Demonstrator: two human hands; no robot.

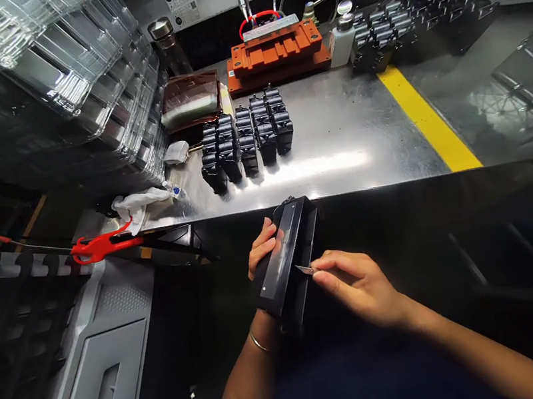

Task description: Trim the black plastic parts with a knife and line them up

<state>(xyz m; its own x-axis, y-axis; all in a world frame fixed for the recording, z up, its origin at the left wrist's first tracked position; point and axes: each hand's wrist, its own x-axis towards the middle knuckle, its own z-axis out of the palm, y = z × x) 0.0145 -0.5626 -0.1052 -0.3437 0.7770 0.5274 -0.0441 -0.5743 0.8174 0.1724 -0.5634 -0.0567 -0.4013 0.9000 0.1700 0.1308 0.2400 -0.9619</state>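
My left hand (260,249) is wrapped round a long black plastic part (281,254), which has a glossy flat face and a channel along its right side. It is held tilted in front of the bench edge. Between the thumb and fingers of my right hand (353,280) is a small pointed metal blade (304,270). The blade's tip lies close to the channel of the black part; whether it touches cannot be made out. Part of my left hand is hidden behind the black part.
On the steel bench (336,128) stand several black ribbed parts (247,138). Behind them are an orange fixture (274,53) and a white bottle (342,39). Wrapped trays (89,72) are stacked at left, above a red air gun (102,246). More black parts (449,12) stand back right.
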